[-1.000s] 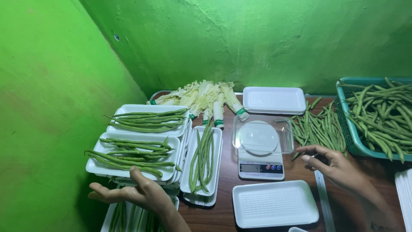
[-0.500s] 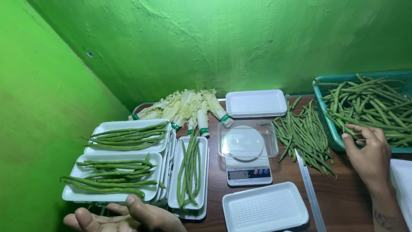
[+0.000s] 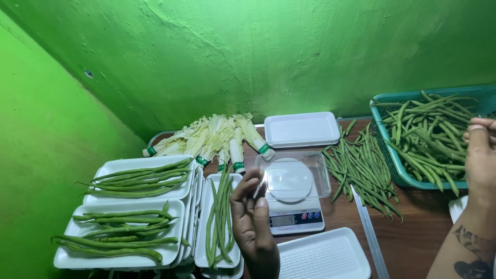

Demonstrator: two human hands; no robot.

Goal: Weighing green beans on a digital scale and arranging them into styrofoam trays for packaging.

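Observation:
My left hand (image 3: 251, 217) is raised in front of the digital kitchen scale (image 3: 292, 194), fingers loosely curled with the tips together; nothing shows in it. My right hand (image 3: 480, 157) reaches into the teal basket (image 3: 385, 135) of green beans (image 3: 429, 132) at the right, fingers bent over the beans; whether it grips any I cannot tell. A loose pile of green beans (image 3: 361, 168) lies on the wooden table between scale and basket. An empty white foam tray (image 3: 323, 256) sits in front of the scale.
At the left, three white foam trays hold green beans (image 3: 139, 178), (image 3: 121, 232), (image 3: 219, 219). Bundled pale leafy cabbages (image 3: 212, 137) lie against the green wall, next to another empty foam tray (image 3: 302, 129). A metal strip (image 3: 369, 232) lies along the table.
My left hand rose from below the trays to in front of the scale. My right hand moved right, from the loose bean pile into the basket. The camera tilted and shifted.

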